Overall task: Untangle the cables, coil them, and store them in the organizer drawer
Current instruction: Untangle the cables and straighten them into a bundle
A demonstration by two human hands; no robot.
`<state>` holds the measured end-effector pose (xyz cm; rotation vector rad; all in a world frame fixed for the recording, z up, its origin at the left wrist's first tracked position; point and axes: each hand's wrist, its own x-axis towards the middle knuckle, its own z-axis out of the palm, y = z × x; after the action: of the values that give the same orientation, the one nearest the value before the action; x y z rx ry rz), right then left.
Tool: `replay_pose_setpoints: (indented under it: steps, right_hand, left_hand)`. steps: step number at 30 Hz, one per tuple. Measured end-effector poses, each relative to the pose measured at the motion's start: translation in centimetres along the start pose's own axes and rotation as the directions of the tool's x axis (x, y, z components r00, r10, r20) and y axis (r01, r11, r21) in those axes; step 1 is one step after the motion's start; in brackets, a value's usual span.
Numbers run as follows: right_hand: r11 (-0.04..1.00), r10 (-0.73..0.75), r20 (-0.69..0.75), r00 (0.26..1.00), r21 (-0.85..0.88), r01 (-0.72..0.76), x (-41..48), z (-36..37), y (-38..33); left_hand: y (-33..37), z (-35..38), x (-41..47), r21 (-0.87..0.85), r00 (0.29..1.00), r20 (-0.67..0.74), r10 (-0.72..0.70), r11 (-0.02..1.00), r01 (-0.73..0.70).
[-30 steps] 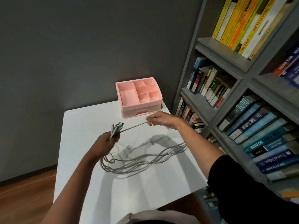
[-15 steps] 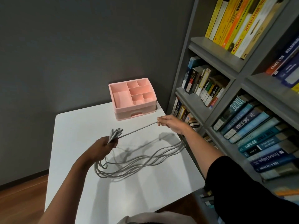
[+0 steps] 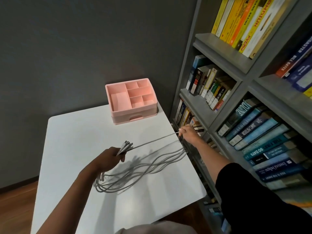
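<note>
Several grey cables point(image 3: 141, 168) lie in long loops across the white table point(image 3: 70, 132). My left hand point(image 3: 108, 157) is closed around their bunched plug ends point(image 3: 125, 146), held a little above the table. One cable point(image 3: 155, 140) runs taut from that bundle to my right hand point(image 3: 187, 131), which pinches it past the table's right edge. The pink organizer point(image 3: 133, 114) stands at the table's far edge, its top compartments empty and its front drawer closed.
A grey bookshelf point(image 3: 224, 61) full of books stands close along the table's right side, right behind my right hand. A dark grey wall is behind the table. Wooden floor shows at the left.
My right hand has drawn the single cable farther right, from above the table to beyond its edge. The taut stretch is longer. My left hand keeps its hold on the plugs.
</note>
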<state>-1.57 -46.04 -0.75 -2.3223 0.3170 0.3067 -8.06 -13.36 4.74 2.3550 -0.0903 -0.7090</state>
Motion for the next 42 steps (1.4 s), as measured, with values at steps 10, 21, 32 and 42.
replay_pose_setpoints:
  steps: [10, 21, 32, 42]
  right_hand:
    - [0.984, 0.146, 0.016, 0.989, 0.1, -0.147, 1.9, 1.5, 3.0]
    - [0.947, -0.284, 0.59, 0.756, 0.296, 0.124, -2.4, 2.5, -7.6]
    - [0.821, 0.121, 0.307, 0.944, -0.566, 0.079, -1.3, 1.4, -1.0]
    - [0.702, 0.191, -0.127, 0.973, -0.676, -0.225, -0.2, 5.4, 1.6]
  left_hand:
    - [3.6, 2.0, 1.9, 0.114, 0.998, -0.042, -0.038, 0.993, 0.042]
    - [4.6, 1.8, 2.2, 0.088, 0.998, -0.066, -0.026, 0.996, 0.031]
    - [-0.2, -2.2, -1.0, -0.176, 0.964, -0.258, -0.063, 0.984, 0.017]
    - [-4.6, -5.4, -4.6, -0.299, 0.911, -0.382, -0.154, 0.954, 0.035]
